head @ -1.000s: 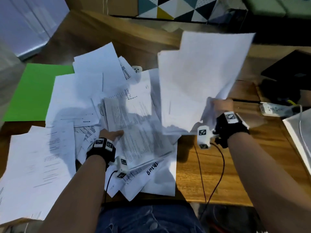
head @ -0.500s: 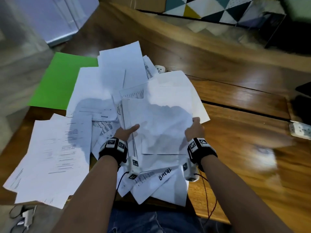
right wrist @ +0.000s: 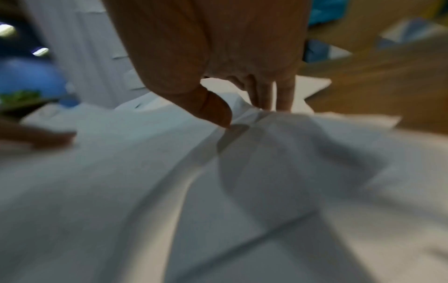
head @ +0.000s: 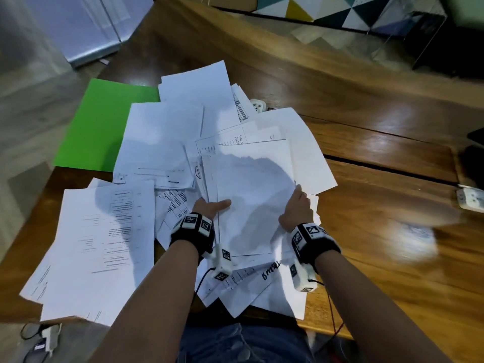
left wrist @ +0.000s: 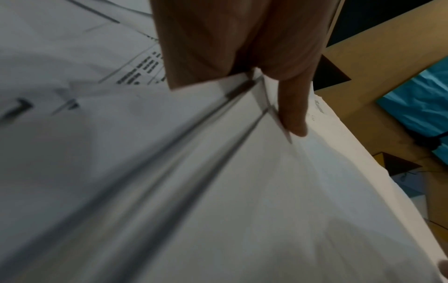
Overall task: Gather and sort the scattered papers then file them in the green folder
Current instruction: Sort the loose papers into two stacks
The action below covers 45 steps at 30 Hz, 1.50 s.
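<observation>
On wooden table [head: 379, 271], left to right: green folder [head: 97, 127] flat at far-left edge, right side tucked under loose white sheets; printed sheets [head: 104, 244] fanned over near-left corner, partly overhanging table edge; scattered papers [head: 167, 142] heaped across centre, overlapping at mixed angles, some printed, some blank; white socket block [head: 258, 104] half hidden behind far edge of heap.

Centre, on top of heap: gathered stack [head: 251, 195], clamped at both lower side edges; left hand [head: 209, 206] on left edge, thumb laid flat on top sheet, remaining fingers out of sight beneath; same grip in left wrist view [left wrist: 242, 47], thumb pressed on upper sheet, stack edges fanned; right hand [head: 297, 208] on right edge, thumb over and fingers under; in right wrist view [right wrist: 218, 57], thumb tip pinching crumpled sheet edge against fingers.

Far right: white power strip [head: 468, 201] at table edge, well apart from heap; dark object beyond, too blurred to identify.
</observation>
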Tool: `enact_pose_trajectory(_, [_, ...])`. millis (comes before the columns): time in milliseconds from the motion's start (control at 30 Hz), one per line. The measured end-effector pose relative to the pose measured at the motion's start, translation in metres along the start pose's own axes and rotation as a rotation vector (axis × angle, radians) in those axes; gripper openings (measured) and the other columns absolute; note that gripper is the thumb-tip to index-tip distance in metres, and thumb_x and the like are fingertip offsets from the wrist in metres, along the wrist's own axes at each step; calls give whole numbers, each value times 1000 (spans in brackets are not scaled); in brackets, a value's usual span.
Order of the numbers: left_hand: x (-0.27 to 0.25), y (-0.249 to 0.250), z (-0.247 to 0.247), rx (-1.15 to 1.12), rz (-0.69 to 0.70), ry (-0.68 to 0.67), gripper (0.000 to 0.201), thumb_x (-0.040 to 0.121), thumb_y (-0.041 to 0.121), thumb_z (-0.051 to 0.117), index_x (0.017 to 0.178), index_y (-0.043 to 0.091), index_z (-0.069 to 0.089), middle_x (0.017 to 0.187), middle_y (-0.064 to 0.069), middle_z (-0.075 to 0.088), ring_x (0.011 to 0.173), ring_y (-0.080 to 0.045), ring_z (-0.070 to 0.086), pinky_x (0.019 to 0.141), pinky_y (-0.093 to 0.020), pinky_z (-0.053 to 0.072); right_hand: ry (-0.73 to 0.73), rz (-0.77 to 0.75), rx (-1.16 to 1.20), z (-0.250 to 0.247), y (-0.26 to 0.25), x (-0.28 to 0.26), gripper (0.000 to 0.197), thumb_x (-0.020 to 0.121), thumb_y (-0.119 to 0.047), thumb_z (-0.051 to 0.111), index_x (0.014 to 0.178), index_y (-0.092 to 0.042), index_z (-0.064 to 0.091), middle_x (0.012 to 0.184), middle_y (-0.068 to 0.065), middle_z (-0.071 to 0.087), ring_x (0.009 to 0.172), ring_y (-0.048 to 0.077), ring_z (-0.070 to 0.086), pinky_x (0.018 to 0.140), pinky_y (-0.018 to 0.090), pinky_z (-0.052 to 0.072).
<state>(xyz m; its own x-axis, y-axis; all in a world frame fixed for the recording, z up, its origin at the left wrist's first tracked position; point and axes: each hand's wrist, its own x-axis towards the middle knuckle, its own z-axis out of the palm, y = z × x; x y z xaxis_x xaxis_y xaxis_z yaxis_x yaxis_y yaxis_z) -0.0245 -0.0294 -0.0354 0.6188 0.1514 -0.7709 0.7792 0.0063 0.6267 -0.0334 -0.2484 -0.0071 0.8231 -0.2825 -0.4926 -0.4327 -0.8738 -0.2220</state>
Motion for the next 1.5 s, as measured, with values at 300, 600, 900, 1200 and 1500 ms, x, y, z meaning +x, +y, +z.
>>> enact_pose_trajectory(300, [-15,31,-15,-8,124,34,55,66,0,78,116,-9,58,100,-22,68,78,-23,71,77,-40,59,3,-21,318,-3,-9,13,68,77,-3,51,142,-14,32,139,12,43,130,34,42,108,48,36])
enact_pose_trajectory(600, [4,79,-109,-13,180,286,63,71,6,79,126,-10,52,127,-26,57,117,-37,57,88,-31,45,55,31,226,-44,-22,69,54,85,-6,53,136,-9,36,136,17,40,128,36,39,106,41,36])
enact_pose_trajectory(900, [30,64,-112,115,156,311,54,79,-8,67,129,-12,47,124,-23,56,112,-33,57,71,-22,48,-75,87,373,-50,-46,111,51,78,-20,73,121,-6,50,118,14,58,113,30,56,77,29,46])
enact_pose_trajectory(1200, [28,66,-100,142,190,302,55,81,-9,64,132,-10,44,135,-31,49,122,-41,51,85,-31,38,286,120,170,-41,-68,94,59,75,-11,64,130,-12,42,129,12,44,121,31,42,95,43,38])
enact_pose_trajectory(1500, [21,68,-98,139,186,301,56,82,-10,62,134,-9,43,136,-30,48,123,-40,50,85,-31,37,38,41,360,-33,-83,100,52,66,-31,66,112,-10,56,114,13,59,110,33,55,93,46,48])
